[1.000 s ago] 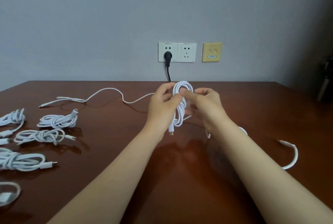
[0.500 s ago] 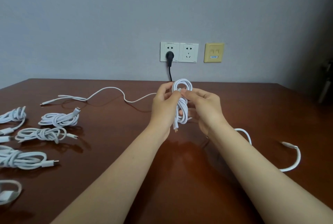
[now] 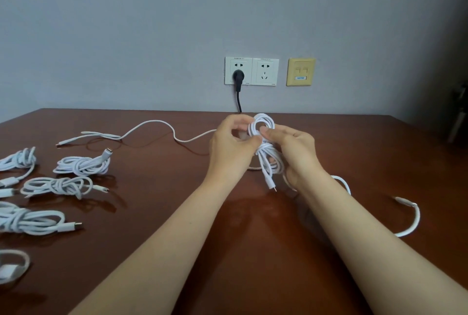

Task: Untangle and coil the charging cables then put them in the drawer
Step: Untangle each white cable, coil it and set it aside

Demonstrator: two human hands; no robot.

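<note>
Grip, left hand [image 3: 230, 147]: thumb and fingers pinched on the waist of a white cable bundle [image 3: 266, 152], which is held up above the table [image 3: 177, 213], just in front of the person.
Grip, right hand [image 3: 296, 152]: pinched on the same waist from the other side, probably to keep the wraps tight while the end is secured. One plug end dangles free below.

Near left: five finished bundles, among them one [image 3: 81, 165] with its plug raised and one [image 3: 55, 186] knotted at the middle.
Behind: a loose cable [image 3: 152, 124] trails across the table and passes behind the hands. I cannot tell whether it joins the bundle. It could snag.
Right: a curved loose cable [image 3: 412, 221].
Wall: double socket [image 3: 252, 71], black plug [image 3: 238, 77], yellow plate [image 3: 300, 71].
Drawer: not in sight.
</note>
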